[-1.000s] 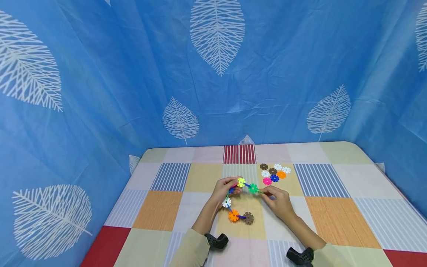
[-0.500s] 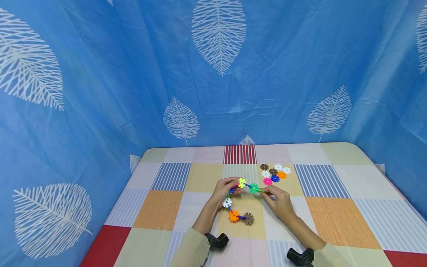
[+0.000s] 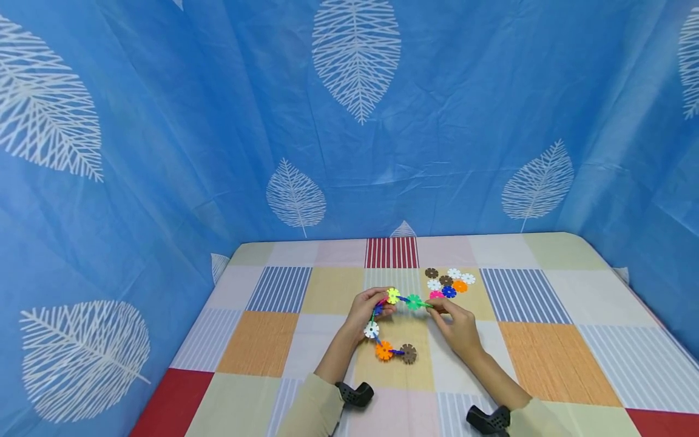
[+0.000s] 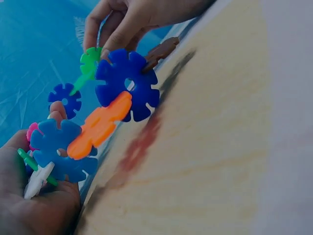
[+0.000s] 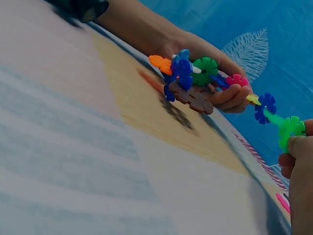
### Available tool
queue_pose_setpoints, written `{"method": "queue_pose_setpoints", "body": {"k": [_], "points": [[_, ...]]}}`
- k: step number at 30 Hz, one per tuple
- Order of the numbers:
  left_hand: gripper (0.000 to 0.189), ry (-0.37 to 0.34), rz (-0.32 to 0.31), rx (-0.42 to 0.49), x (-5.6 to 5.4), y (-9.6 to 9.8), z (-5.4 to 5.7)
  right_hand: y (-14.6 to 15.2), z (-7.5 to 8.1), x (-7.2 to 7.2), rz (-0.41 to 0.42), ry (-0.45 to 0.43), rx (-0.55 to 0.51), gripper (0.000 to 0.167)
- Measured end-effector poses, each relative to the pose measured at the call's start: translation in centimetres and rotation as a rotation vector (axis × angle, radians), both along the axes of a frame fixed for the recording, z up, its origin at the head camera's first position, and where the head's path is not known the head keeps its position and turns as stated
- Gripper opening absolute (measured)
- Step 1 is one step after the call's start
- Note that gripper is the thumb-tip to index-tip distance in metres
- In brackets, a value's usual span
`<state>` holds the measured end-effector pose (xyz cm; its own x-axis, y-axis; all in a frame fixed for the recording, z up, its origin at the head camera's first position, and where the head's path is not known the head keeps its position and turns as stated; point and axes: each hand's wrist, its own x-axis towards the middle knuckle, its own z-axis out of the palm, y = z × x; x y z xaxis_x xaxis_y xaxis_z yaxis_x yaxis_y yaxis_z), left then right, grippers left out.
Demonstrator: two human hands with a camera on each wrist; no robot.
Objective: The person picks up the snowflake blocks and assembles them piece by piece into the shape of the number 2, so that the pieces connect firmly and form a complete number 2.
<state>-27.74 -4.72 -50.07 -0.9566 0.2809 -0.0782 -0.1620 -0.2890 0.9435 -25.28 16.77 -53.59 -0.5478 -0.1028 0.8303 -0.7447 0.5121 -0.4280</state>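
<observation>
A curved chain of notched plastic snowflake discs is held up between both hands. My left hand grips it near the yellow disc and the pink disc. From there a white disc, an orange disc and a brown disc hang toward me, over their shadows on the cloth. At the far end, past a green disc, my right hand pinches a light green disc between thumb and fingers. In the left wrist view, a dark blue disc joins the orange and brown ones.
Behind the right hand lies a loose group of discs, among them white, brown, orange and blue ones. A patchwork cloth covers the table. Blue leaf-print curtains stand behind it and at the sides.
The right hand and the chain's green end have shifted slightly up and left, now overlapping the loose pink disc's edge. The hanging orange and brown discs have swung up a little. Both grips continue.
</observation>
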Motion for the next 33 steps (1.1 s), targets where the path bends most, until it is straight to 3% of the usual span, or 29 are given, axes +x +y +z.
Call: {"method": "queue_pose_setpoints", "body": {"k": [11, 16, 21, 33], "points": [[0.026, 0.082, -0.014, -0.027, 0.03, 0.36, -0.1, 0.28, -0.01, 0.07, -0.023, 0.015, 0.019, 0.026], [0.026, 0.098, -0.021, -0.055, 0.1, 0.38, -0.02, 0.47, -0.08, 0.07, 0.013, 0.014, 0.02, 0.029], [0.025, 0.106, -0.012, -0.077, 0.18, 0.15, 0.06, 0.36, -0.18, 0.01, 0.041, 0.021, 0.016, 0.031], [0.025, 0.089, -0.029, -0.056, 0.31, -0.28, -0.1, 0.04, -0.36, -0.1, 0.019, 0.024, 0.026, 0.03]]}}
